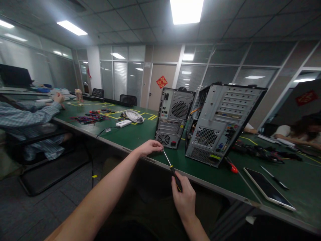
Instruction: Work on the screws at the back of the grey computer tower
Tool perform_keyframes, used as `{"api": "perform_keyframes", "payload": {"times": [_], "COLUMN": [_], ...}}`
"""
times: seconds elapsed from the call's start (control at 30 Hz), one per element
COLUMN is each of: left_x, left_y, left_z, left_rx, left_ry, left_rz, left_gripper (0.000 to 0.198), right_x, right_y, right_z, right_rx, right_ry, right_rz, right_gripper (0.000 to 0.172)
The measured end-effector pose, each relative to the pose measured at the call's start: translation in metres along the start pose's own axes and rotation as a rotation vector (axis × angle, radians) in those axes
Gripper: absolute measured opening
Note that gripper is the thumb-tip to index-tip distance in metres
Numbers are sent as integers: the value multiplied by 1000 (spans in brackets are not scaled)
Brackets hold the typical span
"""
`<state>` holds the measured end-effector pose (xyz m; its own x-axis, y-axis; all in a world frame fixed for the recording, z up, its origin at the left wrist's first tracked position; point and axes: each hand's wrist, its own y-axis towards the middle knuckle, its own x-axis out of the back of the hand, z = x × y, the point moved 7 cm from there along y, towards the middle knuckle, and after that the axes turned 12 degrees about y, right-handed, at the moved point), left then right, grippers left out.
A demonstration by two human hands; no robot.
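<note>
In my right hand (pixel 185 194) is a screwdriver (pixel 172 169) with a black and yellow handle, its thin shaft slanting up and to the left. My left hand (pixel 150 147) is pinched closed at the screwdriver's tip, by the bottom corner of the smaller computer tower (pixel 173 129). Whatever may lie between those fingertips is too small to make out. The smaller tower's back panel, with its fan grille and ports, faces me. Just right of it stands a larger computer tower (pixel 213 134), whose left side is open and shows wires inside.
A tablet (pixel 268 187), a dark pen-like tool (pixel 276 179) and a red-handled tool (pixel 233 168) lie at the right. Cable piles (pixel 263 150) are behind them. Leftward sit a power strip (pixel 123 124), a white basket (pixel 134 116) and coloured wires (pixel 92 117). People sit at both sides.
</note>
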<state>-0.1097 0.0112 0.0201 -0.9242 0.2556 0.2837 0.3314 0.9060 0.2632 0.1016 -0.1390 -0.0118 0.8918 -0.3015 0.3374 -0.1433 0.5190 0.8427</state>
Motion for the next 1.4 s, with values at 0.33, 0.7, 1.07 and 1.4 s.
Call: {"api": "perform_keyframes", "payload": {"times": [0.33,0.7,1.07,1.4], "left_x": [-1,-3,-4,-5], "left_y": [-1,-3,-3,-2], "left_z": [-2,-5,-6,-6], "left_rx": [1,-27,-28,-28], "left_ry": [42,149,132,157], "left_rz": [15,49,49,65], "left_gripper": [40,39,35,36], "right_x": [0,8,8,10], "right_y": [0,6,6,8], "right_z": [0,-1,-2,-1], "right_rx": [17,1,1,19], "right_ry": [-53,-37,-14,-53], "right_rz": [2,19,43,42], "right_gripper": [28,28,28,27]}}
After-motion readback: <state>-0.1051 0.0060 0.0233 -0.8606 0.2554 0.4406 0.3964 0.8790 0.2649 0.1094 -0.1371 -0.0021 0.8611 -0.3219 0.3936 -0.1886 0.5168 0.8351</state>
